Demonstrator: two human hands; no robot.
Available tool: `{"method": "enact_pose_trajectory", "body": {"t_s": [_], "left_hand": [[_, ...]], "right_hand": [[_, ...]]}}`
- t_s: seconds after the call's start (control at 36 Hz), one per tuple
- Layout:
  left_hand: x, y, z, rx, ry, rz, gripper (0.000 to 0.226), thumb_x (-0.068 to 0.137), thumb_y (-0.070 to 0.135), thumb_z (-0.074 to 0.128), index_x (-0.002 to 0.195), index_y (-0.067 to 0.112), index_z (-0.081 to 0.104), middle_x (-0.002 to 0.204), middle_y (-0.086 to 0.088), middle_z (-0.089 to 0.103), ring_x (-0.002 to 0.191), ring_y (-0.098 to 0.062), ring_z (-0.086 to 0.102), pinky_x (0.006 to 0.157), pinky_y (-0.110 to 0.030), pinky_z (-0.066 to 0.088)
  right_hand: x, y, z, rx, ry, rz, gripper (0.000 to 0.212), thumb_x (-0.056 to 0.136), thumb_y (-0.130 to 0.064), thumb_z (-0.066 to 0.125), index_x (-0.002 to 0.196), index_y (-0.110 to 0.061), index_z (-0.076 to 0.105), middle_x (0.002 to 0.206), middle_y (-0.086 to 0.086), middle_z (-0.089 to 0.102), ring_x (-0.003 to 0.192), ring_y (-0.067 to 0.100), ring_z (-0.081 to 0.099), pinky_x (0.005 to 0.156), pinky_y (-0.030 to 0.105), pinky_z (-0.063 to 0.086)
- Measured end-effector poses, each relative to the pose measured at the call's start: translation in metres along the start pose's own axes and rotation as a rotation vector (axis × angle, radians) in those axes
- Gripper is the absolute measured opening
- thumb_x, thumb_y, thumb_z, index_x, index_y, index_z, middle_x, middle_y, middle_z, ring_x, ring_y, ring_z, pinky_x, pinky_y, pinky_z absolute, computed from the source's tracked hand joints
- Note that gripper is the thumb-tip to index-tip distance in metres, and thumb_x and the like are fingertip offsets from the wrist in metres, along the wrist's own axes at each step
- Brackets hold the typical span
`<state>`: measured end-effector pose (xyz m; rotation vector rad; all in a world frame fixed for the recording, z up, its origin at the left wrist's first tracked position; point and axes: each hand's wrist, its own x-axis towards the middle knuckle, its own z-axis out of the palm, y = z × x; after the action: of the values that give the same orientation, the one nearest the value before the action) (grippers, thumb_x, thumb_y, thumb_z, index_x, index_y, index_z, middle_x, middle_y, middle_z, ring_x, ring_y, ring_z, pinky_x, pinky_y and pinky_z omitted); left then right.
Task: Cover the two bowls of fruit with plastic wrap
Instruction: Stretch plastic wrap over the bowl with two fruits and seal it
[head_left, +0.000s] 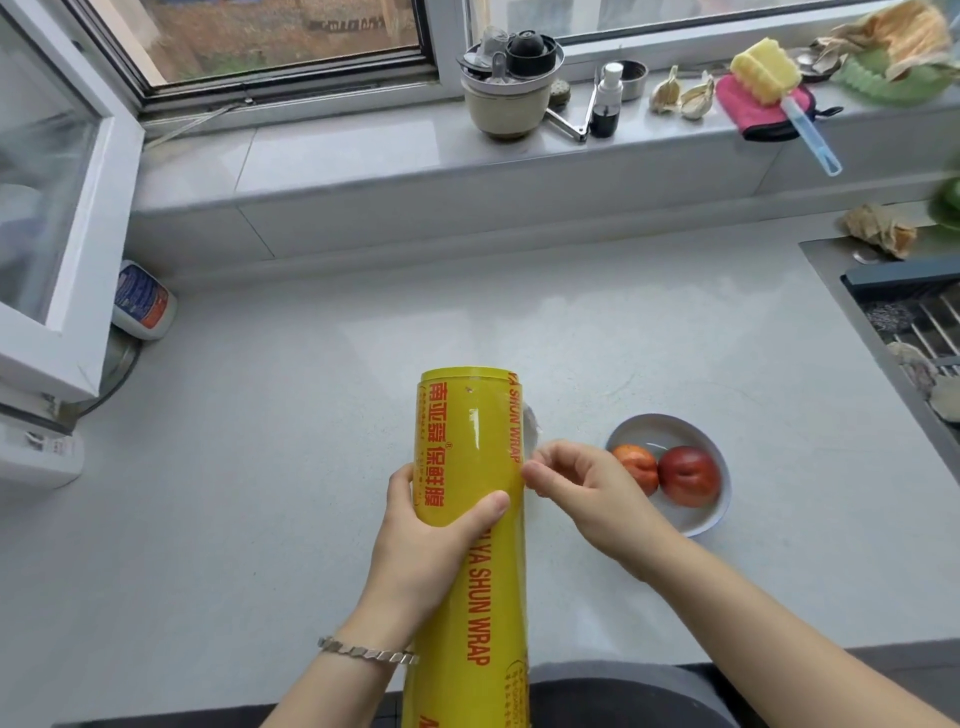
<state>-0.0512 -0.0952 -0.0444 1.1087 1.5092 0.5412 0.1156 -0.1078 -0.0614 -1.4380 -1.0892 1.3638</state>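
Yellow plastic wrap roll (470, 519), lower centre
Left hand (421, 540) curls its fingers (485, 508) round it; right hand (576, 486) pinches the loose film edge (532, 431).

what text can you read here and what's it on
"南亚舜 保鲜膜": red, upper part of the plastic wrap roll.
"YA SHUN WRAP": same roll, lower down and again along its right edge.
Small red print on the roll: too small to read.
Label on the white bottle: blurred.

A yellow plastic wrap roll (470, 519) with red lettering is held on end, clear film (532, 431) lifted at its right side. Beside it, a white bowl (660, 434) holds two red fruits (688, 475)
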Motion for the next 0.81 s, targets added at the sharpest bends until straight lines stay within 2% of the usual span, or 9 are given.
{"method": "enact_pose_trajectory", "body": {"t_s": [0.11, 0.22, 0.33, 0.42, 0.53, 0.58, 0.64, 0.69, 0.81], "left_hand": [[0.002, -0.002, 0.003, 0.028, -0.003, -0.024, 0.088, 0.051, 0.063, 0.078, 0.122, 0.034, 0.035, 0.107, 0.011, 0.059, 0.093, -0.014, 0.064, 0.079, -0.041, 0.057], [0.004, -0.002, 0.008, 0.046, -0.011, -0.038, 0.085, 0.047, 0.057, 0.076, 0.119, 0.034, 0.037, 0.104, 0.013, 0.06, 0.091, -0.012, 0.064, 0.081, -0.041, 0.056], [0.005, -0.003, 0.009, 0.041, -0.018, -0.058, 0.092, 0.048, 0.062, 0.079, 0.123, 0.032, 0.036, 0.107, 0.011, 0.06, 0.093, -0.014, 0.064, 0.082, -0.044, 0.056], [0.005, -0.004, 0.008, 0.03, -0.02, -0.072, 0.096, 0.047, 0.064, 0.078, 0.126, 0.031, 0.036, 0.108, 0.008, 0.061, 0.094, -0.018, 0.065, 0.081, -0.045, 0.056], [0.005, -0.005, 0.006, 0.025, -0.013, -0.082, 0.095, 0.048, 0.063, 0.079, 0.126, 0.031, 0.036, 0.109, 0.007, 0.062, 0.093, -0.019, 0.066, 0.081, -0.046, 0.056], [0.006, -0.007, 0.005, 0.024, -0.006, -0.088, 0.093, 0.047, 0.061, 0.077, 0.125, 0.031, 0.037, 0.109, 0.007, 0.061, 0.093, -0.019, 0.065, 0.081, -0.046, 0.056], [0.006, -0.008, 0.004, 0.024, -0.009, -0.093, 0.096, 0.043, 0.062, 0.076, 0.124, 0.032, 0.037, 0.11, 0.007, 0.061, 0.094, -0.019, 0.065, 0.082, -0.046, 0.056], [0.005, -0.008, 0.004, 0.027, -0.017, -0.094, 0.1, 0.037, 0.067, 0.074, 0.124, 0.033, 0.037, 0.109, 0.007, 0.062, 0.094, -0.018, 0.066, 0.082, -0.046, 0.056], [0.007, -0.008, 0.006, 0.026, -0.014, -0.091, 0.098, 0.036, 0.066, 0.074, 0.121, 0.033, 0.039, 0.107, 0.008, 0.062, 0.093, -0.017, 0.066, 0.083, -0.046, 0.055]], "right_hand": [[-0.003, 0.004, 0.004, 0.016, -0.007, -0.012, 0.018, 0.095, -0.015, 0.044, 0.077, -0.017, 0.046, 0.059, -0.008, 0.061, 0.066, 0.009, 0.057, 0.077, 0.034, 0.046], [-0.004, 0.005, 0.012, 0.09, 0.064, 0.06, 0.02, 0.098, -0.016, 0.037, 0.078, -0.012, 0.04, 0.051, -0.007, 0.05, 0.05, 0.006, 0.053, 0.067, 0.031, 0.045], [-0.006, 0.005, 0.011, 0.141, -0.006, 0.119, 0.014, 0.088, -0.018, 0.056, 0.077, -0.012, 0.049, 0.054, -0.003, 0.051, 0.046, 0.002, 0.051, 0.057, 0.019, 0.046], [-0.01, 0.009, 0.005, 0.026, -0.102, 0.136, 0.02, 0.076, -0.022, 0.073, 0.066, -0.018, 0.056, 0.056, -0.005, 0.049, 0.053, 0.006, 0.048, 0.058, 0.019, 0.042], [-0.017, 0.014, 0.007, -0.027, -0.159, 0.112, 0.026, 0.078, -0.02, 0.073, 0.06, -0.021, 0.054, 0.057, -0.011, 0.05, 0.058, 0.005, 0.047, 0.06, 0.02, 0.039], [-0.02, 0.017, 0.006, -0.109, -0.121, 0.041, 0.026, 0.079, -0.019, 0.071, 0.062, -0.024, 0.053, 0.063, -0.013, 0.053, 0.064, 0.004, 0.051, 0.068, 0.024, 0.046], [-0.023, 0.019, 0.006, -0.17, -0.116, -0.02, 0.027, 0.08, -0.019, 0.069, 0.062, -0.028, 0.051, 0.066, -0.017, 0.055, 0.069, 0.0, 0.052, 0.077, 0.022, 0.047], [-0.027, 0.02, 0.006, -0.191, -0.121, -0.031, 0.03, 0.083, -0.016, 0.066, 0.064, -0.027, 0.046, 0.062, -0.017, 0.052, 0.066, -0.001, 0.049, 0.071, 0.015, 0.042], [-0.031, 0.019, 0.008, -0.037, -0.192, 0.103, 0.024, 0.09, -0.009, 0.055, 0.073, -0.018, 0.041, 0.051, -0.016, 0.047, 0.051, -0.002, 0.042, 0.056, 0.012, 0.036]]}}
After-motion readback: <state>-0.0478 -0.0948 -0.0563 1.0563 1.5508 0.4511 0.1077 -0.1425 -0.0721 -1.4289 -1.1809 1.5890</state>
